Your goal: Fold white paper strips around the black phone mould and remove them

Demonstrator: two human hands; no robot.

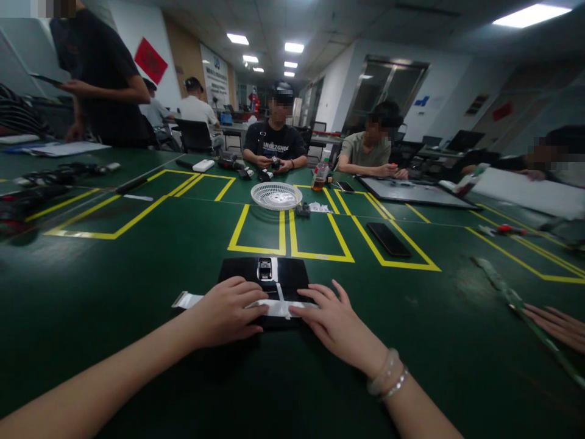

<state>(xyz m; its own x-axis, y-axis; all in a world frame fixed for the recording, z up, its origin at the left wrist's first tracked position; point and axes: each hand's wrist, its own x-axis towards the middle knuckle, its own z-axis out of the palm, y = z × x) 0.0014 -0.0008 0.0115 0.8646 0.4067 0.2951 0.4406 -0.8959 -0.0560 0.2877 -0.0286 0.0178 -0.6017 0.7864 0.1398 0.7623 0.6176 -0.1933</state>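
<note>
A flat black box lies on the green table right in front of me, crossed by a white strip and topped by a small black-and-white part. My left hand rests on the strip and the box's near left side, fingers curled down flat on it. My right hand lies on the near right side, fingers spread and pressing the strip. A loose end of the strip sticks out left of the box.
Yellow tape outlines mark the table. A white round basket stands beyond the box, a black phone lies to the right. Another person's fingers reach in at the right beside a long green strip. Several people sit across the table.
</note>
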